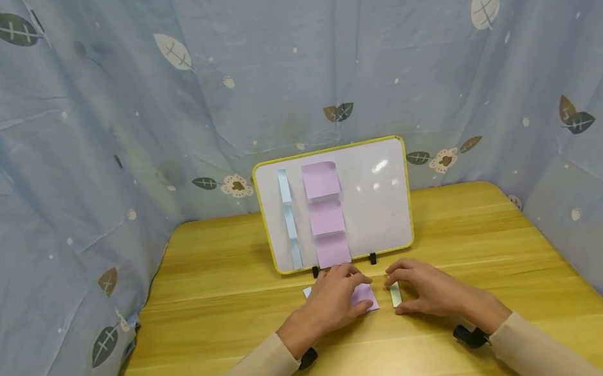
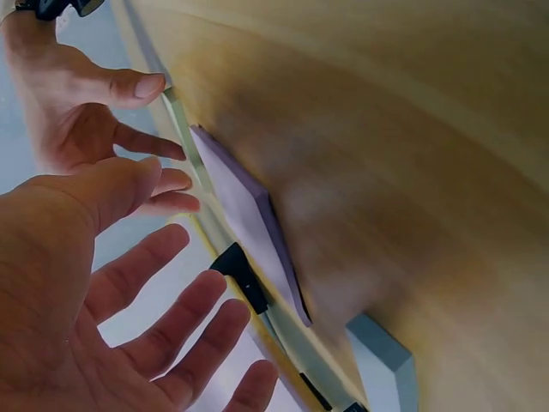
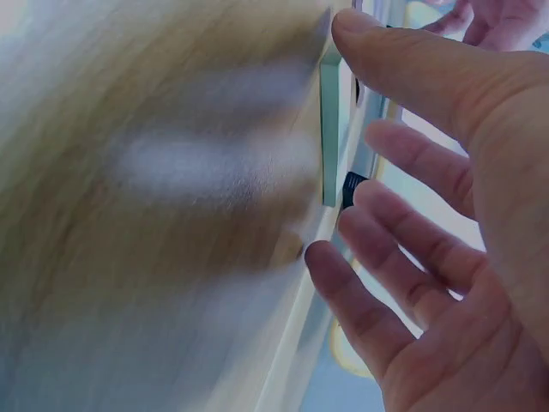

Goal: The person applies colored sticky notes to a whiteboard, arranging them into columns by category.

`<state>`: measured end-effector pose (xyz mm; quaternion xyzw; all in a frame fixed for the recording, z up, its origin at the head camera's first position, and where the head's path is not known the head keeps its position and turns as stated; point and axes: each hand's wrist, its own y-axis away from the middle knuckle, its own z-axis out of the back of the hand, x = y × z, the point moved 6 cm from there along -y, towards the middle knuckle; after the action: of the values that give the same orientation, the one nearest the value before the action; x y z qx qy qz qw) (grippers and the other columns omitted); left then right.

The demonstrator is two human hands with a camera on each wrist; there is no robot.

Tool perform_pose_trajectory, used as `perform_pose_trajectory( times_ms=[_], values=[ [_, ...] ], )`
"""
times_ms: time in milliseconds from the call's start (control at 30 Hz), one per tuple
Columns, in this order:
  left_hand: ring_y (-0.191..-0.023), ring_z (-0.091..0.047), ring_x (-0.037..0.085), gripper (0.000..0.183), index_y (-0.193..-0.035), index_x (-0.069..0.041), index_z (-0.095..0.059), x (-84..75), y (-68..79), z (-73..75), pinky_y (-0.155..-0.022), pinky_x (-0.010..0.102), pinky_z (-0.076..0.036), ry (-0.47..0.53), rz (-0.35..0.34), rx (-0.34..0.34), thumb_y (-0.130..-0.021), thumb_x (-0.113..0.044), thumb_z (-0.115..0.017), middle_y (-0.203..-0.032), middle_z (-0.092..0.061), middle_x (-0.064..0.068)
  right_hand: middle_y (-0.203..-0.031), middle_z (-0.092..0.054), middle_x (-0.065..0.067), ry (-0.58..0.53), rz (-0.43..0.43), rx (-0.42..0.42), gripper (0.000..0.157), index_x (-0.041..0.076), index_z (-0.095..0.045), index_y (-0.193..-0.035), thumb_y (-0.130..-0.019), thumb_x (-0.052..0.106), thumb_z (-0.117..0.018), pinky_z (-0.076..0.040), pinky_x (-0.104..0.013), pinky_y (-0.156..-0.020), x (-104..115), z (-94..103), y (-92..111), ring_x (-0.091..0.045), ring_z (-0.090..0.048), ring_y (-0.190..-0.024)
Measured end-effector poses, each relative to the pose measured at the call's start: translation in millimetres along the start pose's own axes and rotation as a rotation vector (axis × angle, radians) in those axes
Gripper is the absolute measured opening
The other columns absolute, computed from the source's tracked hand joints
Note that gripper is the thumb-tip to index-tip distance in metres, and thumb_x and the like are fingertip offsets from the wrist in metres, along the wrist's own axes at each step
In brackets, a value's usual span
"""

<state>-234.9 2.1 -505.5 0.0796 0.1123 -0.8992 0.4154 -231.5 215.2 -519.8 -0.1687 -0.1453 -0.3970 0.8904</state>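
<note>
My left hand (image 1: 324, 301) hovers over a purple sticky note pad (image 1: 366, 296), covering part of it, with its fingers loosely spread and nothing in them. Beside that hand, the corner of a light blue pad (image 1: 308, 291) peeks out; the left wrist view shows this thick narrow pad (image 2: 382, 365) lying apart from the purple one. To the right lies a narrow pale green sticky note pad (image 1: 396, 295). Around it my right hand (image 1: 436, 288) has thumb and fingers parted. In the right wrist view, the thumb is right at one end of the green pad (image 3: 329, 129).
Behind the hands a yellow-framed whiteboard (image 1: 378, 215) stands on black feet (image 1: 373, 258). It carries a column of blue strips (image 1: 284, 187) and a column of purple notes (image 1: 320, 180). A patterned blue curtain (image 1: 259, 58) surrounds the wooden table (image 1: 204, 280) at the back and sides.
</note>
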Motion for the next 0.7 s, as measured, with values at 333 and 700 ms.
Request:
perform_pose_trajectory(
  times_ms=[333, 700],
  values=[
    [-0.139, -0.068, 0.022, 0.043, -0.145, -0.029, -0.083, -3.0, -4.0, -8.5, -0.111, 0.051, -0.057, 0.009, -0.005, 0.028, -0.106, -0.048, -0.086, -0.149, -0.073, -0.001, -0.138, -0.079, -0.007, -0.003, 0.04, -0.001, 0.031, 0.01, -0.086, -0.126, -0.099, 0.022, -0.097, -0.065, -0.055, -0.11, -1.6, -0.4, 0.5, -0.031, -0.077, -0.127],
    [-0.144, -0.067, 0.02, 0.046, -0.148, -0.03, -0.081, -10.3, -14.3, -16.0, -0.112, 0.048, -0.058, -0.009, -0.011, 0.048, -0.107, -0.049, -0.086, -0.151, -0.072, -0.003, -0.142, -0.078, -0.008, -0.001, 0.029, 0.019, 0.03, 0.011, -0.086, -0.127, -0.101, 0.023, -0.095, -0.064, -0.056, -0.112, -2.0, -0.5, -1.8, -0.033, -0.077, -0.13]
  ],
)
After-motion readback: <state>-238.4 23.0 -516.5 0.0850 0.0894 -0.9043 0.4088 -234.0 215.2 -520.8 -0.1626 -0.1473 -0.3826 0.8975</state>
